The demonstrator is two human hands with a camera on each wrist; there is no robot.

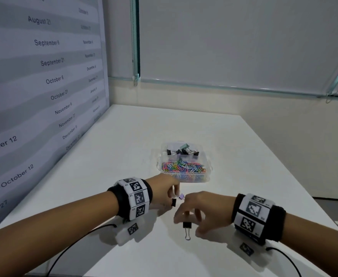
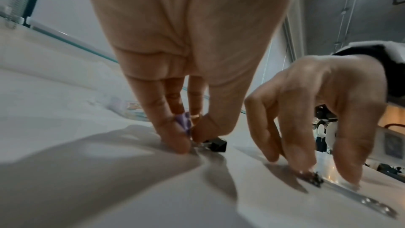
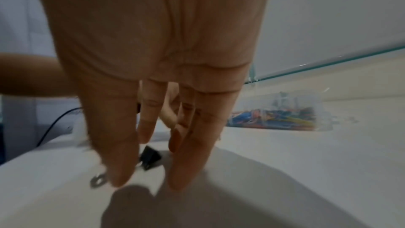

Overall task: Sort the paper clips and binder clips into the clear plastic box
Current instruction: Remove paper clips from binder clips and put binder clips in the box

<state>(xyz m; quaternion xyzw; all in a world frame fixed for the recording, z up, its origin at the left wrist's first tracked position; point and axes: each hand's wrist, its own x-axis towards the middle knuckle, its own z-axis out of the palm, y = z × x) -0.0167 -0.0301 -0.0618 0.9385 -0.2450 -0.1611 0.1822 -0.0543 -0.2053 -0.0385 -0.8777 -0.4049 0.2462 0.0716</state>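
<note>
The clear plastic box stands mid-table, black and green binder clips in its far section, coloured paper clips in the near one. My left hand is just before the box and pinches a purple binder clip; its thumb and finger also touch a small black binder clip on the table. My right hand hangs fingers-down over another black binder clip, which lies between thumb and fingertips with its wire handle stretched toward me. No grip on it shows.
A white table carries everything. A wall panel printed with dates runs along the left edge, and a blind-covered window sits behind. Cables trail from both wrist bands toward the near edge.
</note>
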